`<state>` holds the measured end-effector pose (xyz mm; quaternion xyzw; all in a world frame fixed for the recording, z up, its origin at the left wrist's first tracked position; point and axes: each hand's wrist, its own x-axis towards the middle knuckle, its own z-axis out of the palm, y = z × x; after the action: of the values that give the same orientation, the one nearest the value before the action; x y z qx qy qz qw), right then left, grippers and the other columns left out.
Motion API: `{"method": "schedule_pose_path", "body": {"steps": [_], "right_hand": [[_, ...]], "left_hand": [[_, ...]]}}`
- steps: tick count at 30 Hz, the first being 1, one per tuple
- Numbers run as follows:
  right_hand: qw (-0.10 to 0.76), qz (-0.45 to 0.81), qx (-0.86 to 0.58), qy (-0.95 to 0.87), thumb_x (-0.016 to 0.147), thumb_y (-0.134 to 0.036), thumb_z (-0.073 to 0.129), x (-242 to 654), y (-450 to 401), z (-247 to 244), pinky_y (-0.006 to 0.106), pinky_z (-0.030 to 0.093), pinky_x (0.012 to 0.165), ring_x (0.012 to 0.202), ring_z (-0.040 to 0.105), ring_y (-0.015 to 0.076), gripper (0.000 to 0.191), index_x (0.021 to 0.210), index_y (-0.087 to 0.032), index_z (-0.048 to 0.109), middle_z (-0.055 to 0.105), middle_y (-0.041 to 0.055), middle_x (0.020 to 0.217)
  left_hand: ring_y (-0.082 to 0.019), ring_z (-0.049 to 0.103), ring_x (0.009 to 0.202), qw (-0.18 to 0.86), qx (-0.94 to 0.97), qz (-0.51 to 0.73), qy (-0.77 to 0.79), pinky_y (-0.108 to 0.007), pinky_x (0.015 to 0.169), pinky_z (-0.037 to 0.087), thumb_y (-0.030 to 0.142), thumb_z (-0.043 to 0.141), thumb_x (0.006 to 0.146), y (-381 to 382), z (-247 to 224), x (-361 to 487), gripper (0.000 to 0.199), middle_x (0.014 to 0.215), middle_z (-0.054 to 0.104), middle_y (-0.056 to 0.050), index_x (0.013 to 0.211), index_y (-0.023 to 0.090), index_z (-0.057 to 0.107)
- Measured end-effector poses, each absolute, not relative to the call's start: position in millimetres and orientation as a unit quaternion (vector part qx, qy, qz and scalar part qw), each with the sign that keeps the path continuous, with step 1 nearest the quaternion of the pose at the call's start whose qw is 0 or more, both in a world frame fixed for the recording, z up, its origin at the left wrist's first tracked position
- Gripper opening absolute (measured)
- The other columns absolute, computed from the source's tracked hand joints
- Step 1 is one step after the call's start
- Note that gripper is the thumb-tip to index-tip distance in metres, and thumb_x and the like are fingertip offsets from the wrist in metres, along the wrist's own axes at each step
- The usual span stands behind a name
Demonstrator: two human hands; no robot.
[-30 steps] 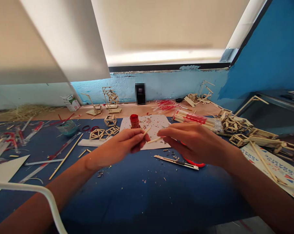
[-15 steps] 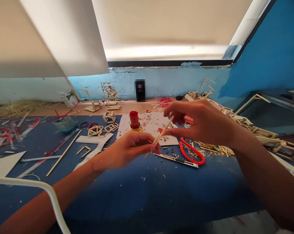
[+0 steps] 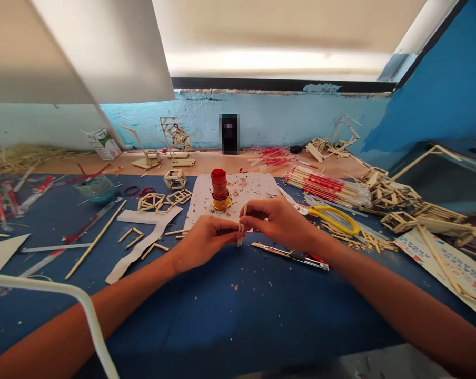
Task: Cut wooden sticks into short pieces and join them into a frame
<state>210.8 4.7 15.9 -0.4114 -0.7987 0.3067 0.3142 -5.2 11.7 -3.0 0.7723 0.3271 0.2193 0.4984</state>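
Observation:
Over the front edge of the white board (image 3: 190,205), my left hand (image 3: 204,239) pinches short thin wooden sticks (image 3: 240,231), held nearly upright. My right hand (image 3: 283,223) has its thumb and fingers closed on the upper part of the same sticks, so the fingertips of both hands almost meet. Fingers partly cover the sticks, and I cannot tell whether they are joined. Just behind the hands stands a red candle (image 3: 219,183) in a gold holder (image 3: 222,202). A slim craft knife (image 3: 281,252) lies on the blue table below my right hand.
Scissors with a yellow handle (image 3: 336,218) lie right, by packs of wooden sticks (image 3: 325,184). Small stick frames (image 3: 153,201) and white paper strips (image 3: 143,250) are left, with a glass jar (image 3: 98,189) beyond. A white cable (image 3: 64,287) crosses the lower left.
My right hand has come down and left, closing in on my left hand. The sticks have turned from slanted to nearly upright. The view has tilted slightly downward.

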Motion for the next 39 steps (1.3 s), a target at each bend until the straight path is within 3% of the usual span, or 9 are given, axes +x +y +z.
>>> {"method": "schedule_pose_path", "body": {"steps": [6, 14, 17, 20, 22, 25, 28, 32, 39], "right_hand": [[0.294, 0.288, -0.406, -0.816, 0.095, -0.02, 0.065, 213, 2, 14, 0.022, 0.039, 0.063, 0.064, 0.057, 0.0094, 0.015, 0.083, -0.016, 0.072, 0.071, -0.002, 0.072], [0.277, 0.289, -0.395, -0.827, 0.097, -0.023, 0.063, 207, 3, 11, 0.023, 0.038, 0.062, 0.064, 0.057, 0.0099, 0.023, 0.078, -0.016, 0.073, 0.069, -0.0018, 0.069], [0.248, 0.31, -0.409, -0.822, 0.099, -0.032, 0.06, 216, 5, 26, 0.023, 0.04, 0.062, 0.065, 0.059, 0.0119, 0.021, 0.101, -0.017, 0.075, 0.071, -0.0016, 0.073], [0.167, 0.206, -0.519, -0.813, 0.099, -0.04, 0.057, 247, 2, 46, 0.026, 0.039, 0.062, 0.068, 0.063, 0.0162, 0.029, 0.114, -0.018, 0.07, 0.073, 0.0018, 0.079], [0.044, 0.083, -0.608, -0.789, 0.097, -0.048, 0.055, 277, -4, 52, 0.03, 0.034, 0.058, 0.067, 0.061, 0.0205, 0.034, 0.088, -0.019, 0.07, 0.071, 0.0065, 0.077], [-0.064, 0.047, -0.683, -0.726, 0.094, -0.06, 0.052, 316, -18, 40, 0.033, 0.033, 0.056, 0.066, 0.061, 0.0246, 0.046, 0.075, -0.02, 0.063, 0.068, 0.0104, 0.077], [-0.03, 0.075, -0.711, -0.699, 0.089, -0.067, 0.053, 333, -33, 13, 0.035, 0.042, 0.061, 0.075, 0.064, 0.0275, 0.049, 0.087, -0.02, 0.065, 0.07, 0.0115, 0.088], [0.016, -0.001, -0.733, -0.68, 0.083, -0.069, 0.06, 332, -39, -14, 0.044, 0.049, 0.084, 0.1, 0.064, 0.0377, 0.064, 0.11, -0.011, 0.068, 0.068, 0.021, 0.108], [0.093, 0.025, -0.76, -0.643, 0.076, -0.054, 0.068, 324, -29, -15, 0.046, 0.049, 0.09, 0.104, 0.064, 0.039, 0.058, 0.114, -0.01, 0.066, 0.069, 0.0211, 0.109]], "left_hand": [[-0.014, 0.058, 0.066, 0.436, 0.804, 0.206, 0.349, -0.022, 0.065, 0.044, 0.031, 0.059, 0.097, 11, -4, -9, 0.027, 0.072, 0.067, 0.0, 0.087, 0.013, 0.076], [-0.012, 0.057, 0.065, 0.397, 0.819, 0.221, 0.351, -0.019, 0.062, 0.042, 0.031, 0.058, 0.099, 7, -12, -8, 0.026, 0.071, 0.066, 0.0, 0.089, 0.014, 0.075], [-0.013, 0.06, 0.065, 0.386, 0.821, 0.228, 0.354, -0.02, 0.065, 0.045, 0.032, 0.057, 0.1, 8, -15, -8, 0.03, 0.071, 0.068, -0.001, 0.086, 0.013, 0.075], [-0.013, 0.062, 0.064, 0.378, 0.823, 0.227, 0.358, -0.021, 0.064, 0.046, 0.033, 0.056, 0.101, 9, -16, -8, 0.033, 0.069, 0.068, -0.002, 0.079, 0.013, 0.072], [-0.013, 0.063, 0.064, 0.37, 0.826, 0.226, 0.36, -0.02, 0.064, 0.046, 0.032, 0.055, 0.101, 8, -17, -7, 0.032, 0.07, 0.068, -0.001, 0.08, 0.014, 0.071], [-0.011, 0.062, 0.063, 0.353, 0.831, 0.229, 0.364, -0.02, 0.065, 0.045, 0.03, 0.055, 0.102, 6, -16, -6, 0.03, 0.071, 0.069, 0.0, 0.083, 0.014, 0.071], [-0.01, 0.059, 0.061, 0.332, 0.839, 0.23, 0.366, -0.02, 0.062, 0.042, 0.027, 0.055, 0.102, 4, -15, -4, 0.03, 0.068, 0.067, 0.001, 0.08, 0.014, 0.07], [-0.009, 0.054, 0.058, 0.297, 0.854, 0.229, 0.361, -0.02, 0.059, 0.038, 0.024, 0.055, 0.101, 1, -12, -3, 0.031, 0.065, 0.063, 0.002, 0.075, 0.013, 0.067], [-0.008, 0.051, 0.054, 0.228, 0.877, 0.251, 0.34, -0.02, 0.055, 0.036, 0.02, 0.056, 0.1, -4, -9, -2, 0.029, 0.062, 0.061, 0.003, 0.074, 0.013, 0.065]]}}
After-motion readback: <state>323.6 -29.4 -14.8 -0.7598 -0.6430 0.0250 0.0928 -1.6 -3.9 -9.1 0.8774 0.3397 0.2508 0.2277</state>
